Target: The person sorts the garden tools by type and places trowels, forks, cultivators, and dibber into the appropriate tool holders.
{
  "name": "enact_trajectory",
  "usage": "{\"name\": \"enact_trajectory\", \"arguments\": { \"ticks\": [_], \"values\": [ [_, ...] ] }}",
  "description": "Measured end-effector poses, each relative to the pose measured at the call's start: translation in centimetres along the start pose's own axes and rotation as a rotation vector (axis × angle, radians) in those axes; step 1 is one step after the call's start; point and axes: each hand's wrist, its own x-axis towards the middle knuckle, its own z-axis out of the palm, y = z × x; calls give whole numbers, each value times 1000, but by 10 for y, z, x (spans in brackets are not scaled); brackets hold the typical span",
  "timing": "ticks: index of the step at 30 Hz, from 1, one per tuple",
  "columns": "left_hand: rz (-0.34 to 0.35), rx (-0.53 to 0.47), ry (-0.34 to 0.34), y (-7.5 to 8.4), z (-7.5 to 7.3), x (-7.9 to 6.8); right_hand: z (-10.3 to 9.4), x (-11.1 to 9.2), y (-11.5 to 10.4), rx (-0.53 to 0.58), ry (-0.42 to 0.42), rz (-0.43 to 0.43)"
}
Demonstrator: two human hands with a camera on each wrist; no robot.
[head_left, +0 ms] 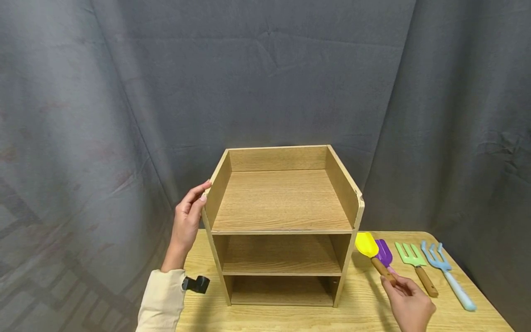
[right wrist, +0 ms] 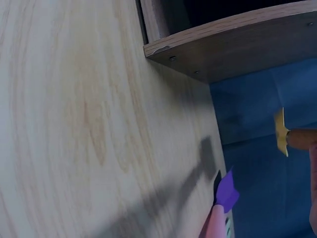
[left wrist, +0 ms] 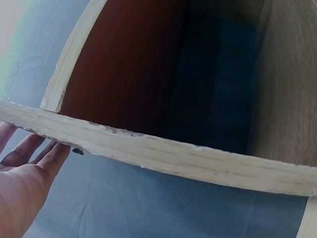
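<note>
A wooden shelf unit [head_left: 282, 231] with an open top tray and two compartments below stands on the table. My left hand [head_left: 188, 220] touches the upper front of its left side panel; in the left wrist view the fingertips [left wrist: 58, 152] rest against the panel's outer face. To the right of the shelf, my right hand [head_left: 408, 302] pinches a small yellow shovel [head_left: 367, 244] by its brown handle, blade pointing away and raised above the table. Partly behind it lies a purple shovel [head_left: 384, 252] with a pink handle, which also shows in the right wrist view [right wrist: 227, 192].
Right of the shovels lie a green hand fork [head_left: 410, 255] with a brown handle and a blue hand fork [head_left: 456, 286], near the right edge of the wooden table [head_left: 356, 318]. A grey curtain [head_left: 274, 83] hangs behind the shelf.
</note>
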Motion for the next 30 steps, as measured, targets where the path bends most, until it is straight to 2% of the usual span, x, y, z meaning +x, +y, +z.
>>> {"name": "enact_trajectory", "arguments": {
  "ticks": [5,10,17,24,30],
  "values": [
    [-24,-16,-4,0,0,-1,-2,0,-5,32,9,15],
    [-26,-28,-7,-1,-1,-2,-4,1,-9,7,11,16],
    [-17,-43,-9,0,-2,-1,-8,5,-18,-9,12,-43],
    [-24,-45,-7,0,-1,-1,-14,13,-28,42,22,-108],
    [-24,-45,-4,-1,-2,-1,-21,19,-35,90,24,-92]
  ]
}}
